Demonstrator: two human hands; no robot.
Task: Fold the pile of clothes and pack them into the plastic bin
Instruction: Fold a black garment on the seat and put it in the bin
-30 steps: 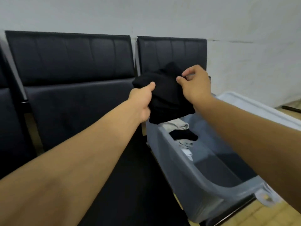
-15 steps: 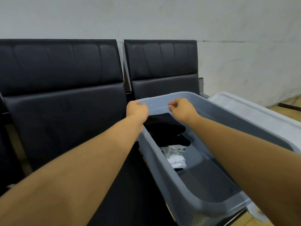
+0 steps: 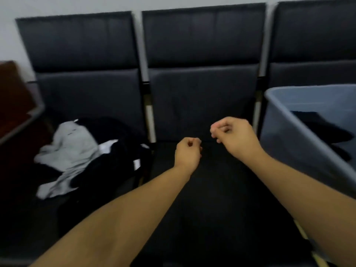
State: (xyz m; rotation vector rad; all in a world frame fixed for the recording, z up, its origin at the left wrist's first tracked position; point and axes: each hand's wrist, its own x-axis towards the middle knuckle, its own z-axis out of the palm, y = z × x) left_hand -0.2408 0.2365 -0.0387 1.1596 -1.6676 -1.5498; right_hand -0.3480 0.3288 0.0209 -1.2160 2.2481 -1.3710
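Here, the left hand and the right hand are held close together above the middle seat of a row of black chairs, both with fingers curled in and nothing gripped. Bare black cushion is seen all around them, out to the metal frame posts on either side. To the right, the grey plastic bin is set on the next seat, its near rim slanting downward; a black folded garment lies inside. On the left seat, the unfolded clothes pile, grey and black, is heaped.
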